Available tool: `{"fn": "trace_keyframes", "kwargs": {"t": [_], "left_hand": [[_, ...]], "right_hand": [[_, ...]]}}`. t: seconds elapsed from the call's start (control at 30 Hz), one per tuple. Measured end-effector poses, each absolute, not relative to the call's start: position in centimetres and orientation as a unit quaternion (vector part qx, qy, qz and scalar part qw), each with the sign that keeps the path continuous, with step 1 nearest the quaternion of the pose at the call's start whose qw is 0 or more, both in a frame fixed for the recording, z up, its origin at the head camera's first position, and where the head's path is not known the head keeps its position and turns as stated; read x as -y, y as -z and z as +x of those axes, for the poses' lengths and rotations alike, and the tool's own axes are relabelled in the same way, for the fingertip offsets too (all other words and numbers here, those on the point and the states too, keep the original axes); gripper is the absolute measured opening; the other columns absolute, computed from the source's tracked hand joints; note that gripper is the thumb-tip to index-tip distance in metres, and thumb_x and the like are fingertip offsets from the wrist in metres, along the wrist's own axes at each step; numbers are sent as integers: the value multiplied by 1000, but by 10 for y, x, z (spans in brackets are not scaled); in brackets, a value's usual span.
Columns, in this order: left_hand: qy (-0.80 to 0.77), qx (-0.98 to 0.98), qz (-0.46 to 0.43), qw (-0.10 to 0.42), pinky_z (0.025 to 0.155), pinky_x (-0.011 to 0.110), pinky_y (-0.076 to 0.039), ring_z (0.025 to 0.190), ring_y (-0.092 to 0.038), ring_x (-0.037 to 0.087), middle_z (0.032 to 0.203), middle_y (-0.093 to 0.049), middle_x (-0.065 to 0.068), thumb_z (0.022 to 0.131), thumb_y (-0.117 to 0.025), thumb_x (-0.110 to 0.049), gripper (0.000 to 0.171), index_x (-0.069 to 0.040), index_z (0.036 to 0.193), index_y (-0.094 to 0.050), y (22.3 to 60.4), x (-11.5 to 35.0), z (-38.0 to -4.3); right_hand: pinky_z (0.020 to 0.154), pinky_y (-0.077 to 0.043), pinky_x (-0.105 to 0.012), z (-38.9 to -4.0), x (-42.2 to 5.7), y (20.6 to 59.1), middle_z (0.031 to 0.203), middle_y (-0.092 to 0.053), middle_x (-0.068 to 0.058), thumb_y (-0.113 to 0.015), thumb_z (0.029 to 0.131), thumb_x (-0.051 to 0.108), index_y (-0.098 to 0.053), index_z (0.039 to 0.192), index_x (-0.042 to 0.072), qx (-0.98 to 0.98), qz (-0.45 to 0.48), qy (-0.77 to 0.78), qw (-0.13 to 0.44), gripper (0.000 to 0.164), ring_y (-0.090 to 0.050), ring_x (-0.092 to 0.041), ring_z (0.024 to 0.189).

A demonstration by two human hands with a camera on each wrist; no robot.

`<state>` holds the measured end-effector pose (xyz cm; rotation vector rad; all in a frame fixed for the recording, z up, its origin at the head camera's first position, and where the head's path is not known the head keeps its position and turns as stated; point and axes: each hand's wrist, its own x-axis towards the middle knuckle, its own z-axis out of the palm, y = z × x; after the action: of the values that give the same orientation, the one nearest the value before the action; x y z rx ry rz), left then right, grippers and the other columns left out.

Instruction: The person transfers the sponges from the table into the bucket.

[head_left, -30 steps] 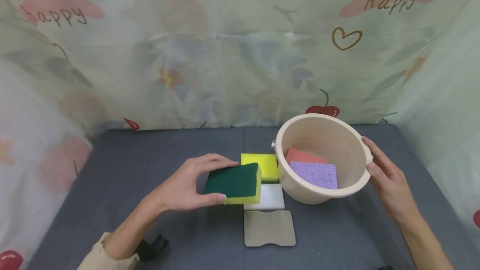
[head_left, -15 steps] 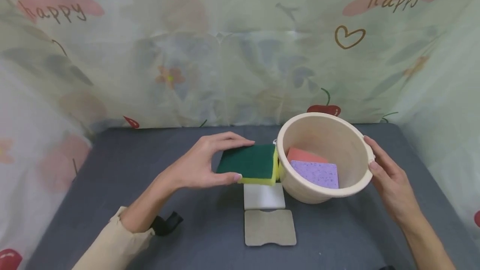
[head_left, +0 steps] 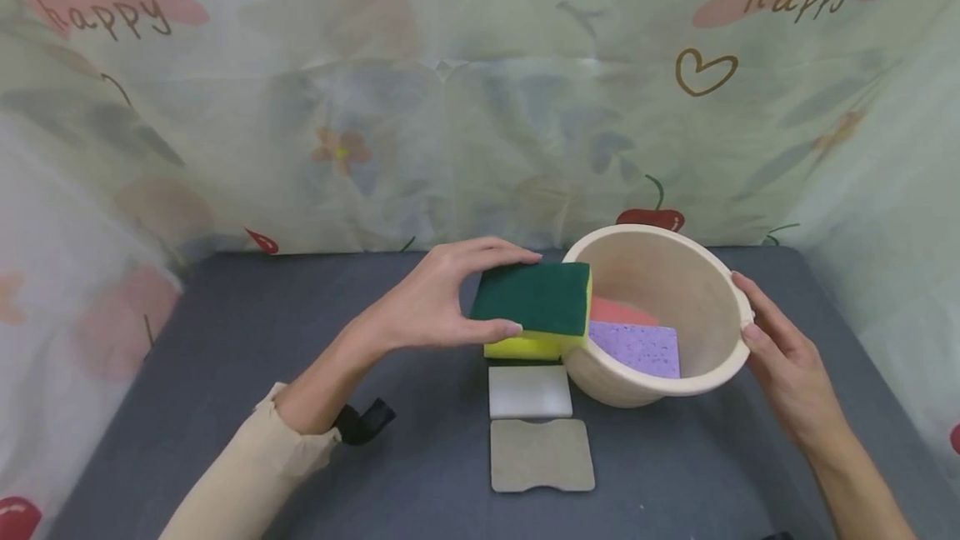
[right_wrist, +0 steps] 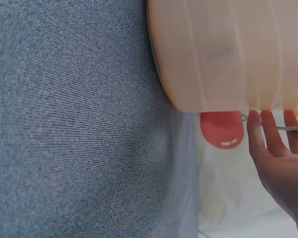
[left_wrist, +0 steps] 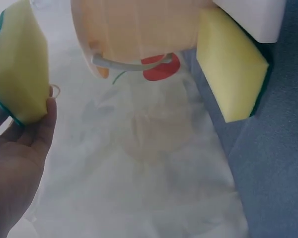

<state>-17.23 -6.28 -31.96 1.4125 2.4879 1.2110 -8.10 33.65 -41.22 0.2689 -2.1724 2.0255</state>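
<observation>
My left hand [head_left: 431, 302] grips a scrub sponge [head_left: 532, 298], dark green on top and yellow beneath, between thumb and fingers. The sponge is held level and overlaps the left rim of a cream bucket [head_left: 611, 382] in the head view. My right hand [head_left: 783, 365] holds the bucket at its right rim, thumb on the lip; in the right wrist view its fingers [right_wrist: 274, 134] lie against the wall. Inside the bucket are a purple speckled sponge [head_left: 637, 348] and a pink sponge [head_left: 622, 312] behind it. The left wrist view shows the held sponge's yellow underside [left_wrist: 20, 64].
Left of the bucket, another yellow sponge [head_left: 521, 348] with a green underside [left_wrist: 260, 91] lies on the dark grey table [head_left: 337, 482], partly covered by the held one. In front come a white block [head_left: 529, 392] and a grey notched pad [head_left: 542, 457]. A printed curtain [head_left: 450, 148] stands behind.
My left hand has carried the green and yellow scrub sponge right and away from me, up to the bucket's left rim. My right hand keeps its hold on the bucket, which stays put.
</observation>
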Motion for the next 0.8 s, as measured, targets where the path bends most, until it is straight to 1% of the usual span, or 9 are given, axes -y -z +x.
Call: {"fn": "trace_keyframes", "kwargs": {"t": [0.17,0.33,0.57,0.8], "left_hand": [[-397,-803,443,6,85,34,-50,112,-55,9,132,-58,-5,83,-78,-38,62,-21,139,-59,320,54,-182],[-391,-810,437,-2,83,33,-50,109,-57,11,132,-59,-2,83,-79,-40,62,-20,139,-59,319,47,-189],[-392,-809,437,7,85,33,-51,110,-56,11,134,-58,-2,84,-78,-38,62,-20,140,-58,316,35,-194],[-383,-813,439,14,84,27,-51,107,-57,11,135,-56,1,85,-74,-31,61,-17,141,-57,316,15,-200]], "right_hand": [[94,-42,-11,-82,-335,412,155,-37,2,-43,103,-4,-32,156,7,715,96,-688,80,55,-48,-3,128],[95,-42,-12,-82,-335,412,155,-38,1,-41,103,-6,-31,155,4,705,107,-696,81,54,-48,-4,129],[92,-43,-11,-82,-335,412,154,-39,2,-43,103,-3,-32,156,8,723,93,-679,85,55,-49,-3,126],[92,-43,-10,-81,-336,412,155,-38,1,-43,103,-3,-32,156,9,732,88,-671,84,55,-48,-4,128]]}}
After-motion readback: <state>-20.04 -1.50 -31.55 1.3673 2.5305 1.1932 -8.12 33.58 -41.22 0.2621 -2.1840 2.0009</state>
